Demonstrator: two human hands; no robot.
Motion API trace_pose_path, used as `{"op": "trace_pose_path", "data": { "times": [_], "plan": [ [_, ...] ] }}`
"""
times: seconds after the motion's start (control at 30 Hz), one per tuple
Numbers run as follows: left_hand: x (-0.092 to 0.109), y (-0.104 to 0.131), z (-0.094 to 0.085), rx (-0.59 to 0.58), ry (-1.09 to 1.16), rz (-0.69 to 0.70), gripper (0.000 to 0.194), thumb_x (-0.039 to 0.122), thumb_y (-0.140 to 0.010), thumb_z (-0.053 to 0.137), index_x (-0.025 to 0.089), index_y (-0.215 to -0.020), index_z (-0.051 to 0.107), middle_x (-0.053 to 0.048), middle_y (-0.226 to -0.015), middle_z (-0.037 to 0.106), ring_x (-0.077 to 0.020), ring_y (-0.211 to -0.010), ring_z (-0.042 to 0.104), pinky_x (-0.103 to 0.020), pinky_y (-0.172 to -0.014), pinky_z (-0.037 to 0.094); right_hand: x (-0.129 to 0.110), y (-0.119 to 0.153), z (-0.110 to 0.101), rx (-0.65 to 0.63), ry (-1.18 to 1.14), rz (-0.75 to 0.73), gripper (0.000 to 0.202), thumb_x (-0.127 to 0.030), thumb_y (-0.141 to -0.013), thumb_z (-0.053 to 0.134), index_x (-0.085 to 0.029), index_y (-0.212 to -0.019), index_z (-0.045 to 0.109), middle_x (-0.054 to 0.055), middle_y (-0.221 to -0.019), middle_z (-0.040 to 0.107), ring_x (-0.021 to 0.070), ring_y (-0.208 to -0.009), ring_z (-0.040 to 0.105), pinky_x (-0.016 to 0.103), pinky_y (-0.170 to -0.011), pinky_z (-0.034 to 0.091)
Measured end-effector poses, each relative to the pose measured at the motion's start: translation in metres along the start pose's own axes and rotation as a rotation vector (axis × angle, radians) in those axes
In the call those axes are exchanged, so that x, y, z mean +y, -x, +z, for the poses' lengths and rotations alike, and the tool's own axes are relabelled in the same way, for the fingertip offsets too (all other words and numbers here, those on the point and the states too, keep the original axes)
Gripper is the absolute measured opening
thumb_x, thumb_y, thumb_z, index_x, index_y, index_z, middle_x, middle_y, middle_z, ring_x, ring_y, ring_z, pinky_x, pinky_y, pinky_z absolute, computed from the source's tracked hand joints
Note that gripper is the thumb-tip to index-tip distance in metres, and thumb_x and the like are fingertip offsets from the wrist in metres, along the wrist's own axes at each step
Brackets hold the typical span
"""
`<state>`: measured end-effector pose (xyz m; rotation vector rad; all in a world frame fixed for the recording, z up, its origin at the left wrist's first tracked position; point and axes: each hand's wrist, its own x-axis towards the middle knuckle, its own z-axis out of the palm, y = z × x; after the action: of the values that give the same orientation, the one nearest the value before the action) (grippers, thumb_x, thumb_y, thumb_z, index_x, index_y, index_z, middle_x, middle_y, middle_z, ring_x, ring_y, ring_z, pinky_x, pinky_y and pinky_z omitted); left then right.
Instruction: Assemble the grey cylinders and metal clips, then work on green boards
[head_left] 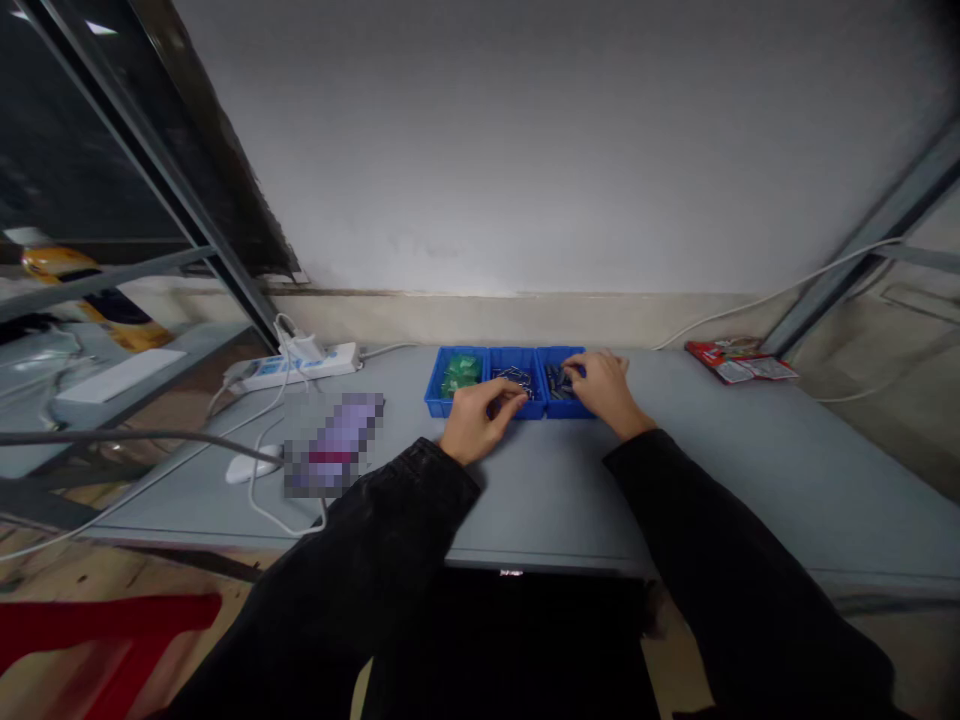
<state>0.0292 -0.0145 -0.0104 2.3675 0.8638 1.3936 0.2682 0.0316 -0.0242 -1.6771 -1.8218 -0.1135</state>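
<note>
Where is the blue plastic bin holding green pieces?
In the head view, the bin stands left of the middle blue bin on the grey table, partly behind the left hand.

I could read no words or numbers: the printing on the red packet (739, 362) and the power strip (321, 366), and the pale mark (511, 573) near the desk (540, 500), were too small or blurred.

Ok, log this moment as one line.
left hand: at middle bin | right hand: at right bin | left bin: green items | anything held: cannot tell
</note>
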Motion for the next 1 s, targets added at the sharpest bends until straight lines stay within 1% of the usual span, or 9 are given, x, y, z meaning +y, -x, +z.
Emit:
{"op": "trace_pose_path", "data": {
  "times": [0.13, 0.27, 0.4, 0.57, 0.73, 0.8, 0.87, 0.93, 1.0],
  "plan": [
    [0.000, 0.000, 0.001, -0.014, 0.001, 0.003, 0.017, 0.029, -0.097, 0.062, 0.015, -0.093, 0.071, -0.003, -0.083, 0.074, -0.0103, -0.064, 0.063, -0.024, -0.067, 0.052, -0.002, 0.003, 0.004, 0.008, 0.025, 0.029, 0.032, -0.017, -0.091, 0.049, -0.020, -0.111, 0.073, 0.012, -0.109, 0.074, 0.0317, -0.109, 0.052, 0.044, -0.090, 0.025],
    [0.004, 0.002, 0.005, -0.063, 0.025, -0.008, 0.017, 0.029, -0.098, 0.061, 0.015, -0.094, 0.070, -0.002, -0.080, 0.073, -0.0103, -0.063, 0.063, -0.024, -0.068, 0.052, -0.008, 0.000, -0.007, 0.096, -0.043, 0.001, 0.030, -0.017, -0.092, 0.044, -0.020, -0.099, 0.074, 0.010, -0.107, 0.074, 0.0295, -0.108, 0.052, 0.044, -0.092, 0.024],
    [0.013, 0.002, 0.020, -0.260, 0.037, 0.018, 0.018, 0.027, -0.100, 0.057, 0.015, -0.101, 0.070, -0.004, -0.091, 0.074, -0.0124, -0.072, 0.066, -0.027, -0.075, 0.055, -0.008, -0.004, -0.027, 0.333, -0.170, 0.068, 0.028, -0.025, -0.095, 0.042, -0.020, -0.101, 0.069, 0.007, -0.093, 0.073, 0.0261, -0.101, 0.054, 0.044, -0.096, 0.026],
    [0.028, -0.001, 0.054, -0.461, 0.041, 0.144, 0.025, 0.020, -0.098, 0.056, 0.016, -0.121, 0.065, -0.009, -0.117, 0.070, -0.0184, -0.107, 0.067, -0.033, -0.098, 0.054, 0.011, -0.008, -0.051, 0.703, -0.336, 0.163, 0.027, -0.031, -0.099, 0.038, -0.019, -0.098, 0.062, 0.005, -0.082, 0.065, 0.0212, -0.088, 0.056, 0.038, -0.091, 0.035],
    [0.035, 0.003, 0.078, -0.583, -0.037, 0.270, 0.034, 0.019, -0.094, 0.062, 0.018, -0.129, 0.062, -0.011, -0.138, 0.060, -0.0221, -0.127, 0.058, -0.037, -0.109, 0.048, 0.022, -0.011, -0.057, 0.850, -0.498, 0.246, 0.024, -0.028, -0.098, 0.035, -0.019, -0.092, 0.056, 0.001, -0.070, 0.054, 0.0170, -0.068, 0.053, 0.032, -0.074, 0.041],
    [0.036, 0.005, 0.076, -0.593, -0.061, 0.349, 0.031, 0.025, -0.096, 0.062, 0.017, -0.125, 0.064, -0.012, -0.140, 0.059, -0.0227, -0.129, 0.056, -0.038, -0.111, 0.047, 0.021, -0.011, -0.054, 0.808, -0.506, 0.221, 0.024, -0.029, -0.098, 0.036, -0.019, -0.091, 0.057, 0.000, -0.069, 0.054, 0.0171, -0.068, 0.053, 0.032, -0.073, 0.041],
    [0.036, 0.004, 0.063, -0.549, -0.101, 0.429, 0.026, 0.024, -0.098, 0.059, 0.017, -0.122, 0.066, -0.011, -0.137, 0.061, -0.0228, -0.130, 0.055, -0.040, -0.111, 0.045, 0.016, -0.009, -0.048, 0.709, -0.471, 0.153, 0.025, -0.031, -0.098, 0.038, -0.020, -0.092, 0.060, 0.001, -0.072, 0.057, 0.0180, -0.072, 0.055, 0.032, -0.075, 0.042],
    [0.031, -0.002, 0.040, -0.399, -0.171, 0.417, 0.022, 0.024, -0.099, 0.054, 0.020, -0.116, 0.068, -0.008, -0.130, 0.066, -0.0231, -0.127, 0.056, -0.043, -0.109, 0.045, 0.010, -0.006, -0.042, 0.600, -0.395, 0.052, 0.025, -0.031, -0.097, 0.041, -0.020, -0.092, 0.062, 0.002, -0.077, 0.061, 0.0194, -0.077, 0.056, 0.034, -0.079, 0.042],
    [0.019, -0.011, 0.008, -0.189, -0.276, 0.276, 0.020, 0.025, -0.099, 0.054, 0.020, -0.113, 0.068, -0.007, -0.124, 0.068, -0.0237, -0.120, 0.058, -0.045, -0.107, 0.045, 0.001, -0.003, -0.037, 0.507, -0.302, -0.069, 0.023, -0.029, -0.097, 0.044, -0.020, -0.090, 0.064, 0.004, -0.082, 0.066, 0.0213, -0.083, 0.056, 0.037, -0.084, 0.041]
  ]
}}
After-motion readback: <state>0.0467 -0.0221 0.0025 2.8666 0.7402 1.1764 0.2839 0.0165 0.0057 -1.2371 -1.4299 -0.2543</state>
